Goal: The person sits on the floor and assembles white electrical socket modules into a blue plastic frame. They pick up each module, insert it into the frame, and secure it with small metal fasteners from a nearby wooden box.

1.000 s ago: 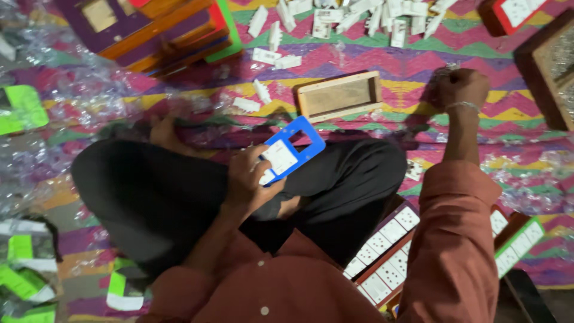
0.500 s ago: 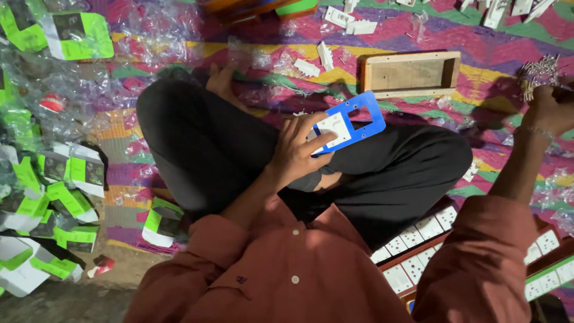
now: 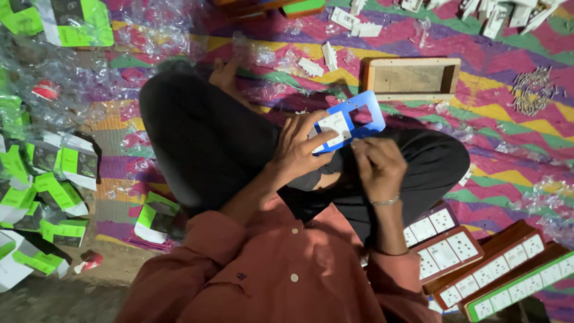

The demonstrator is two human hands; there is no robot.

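Head view: left hand [image 3: 302, 149] held blue plate [image 3: 353, 119] with white switch [image 3: 335, 127], grip closed on it. Right hand [image 3: 376, 164] touched plate's lower edge, fingers curled; contents unclear.

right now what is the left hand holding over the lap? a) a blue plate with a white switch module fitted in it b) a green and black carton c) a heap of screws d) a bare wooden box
a: the left hand grips a blue plate with a white module set in one opening, while the right hand touches its lower edge; the wooden box lies apart on the mat.
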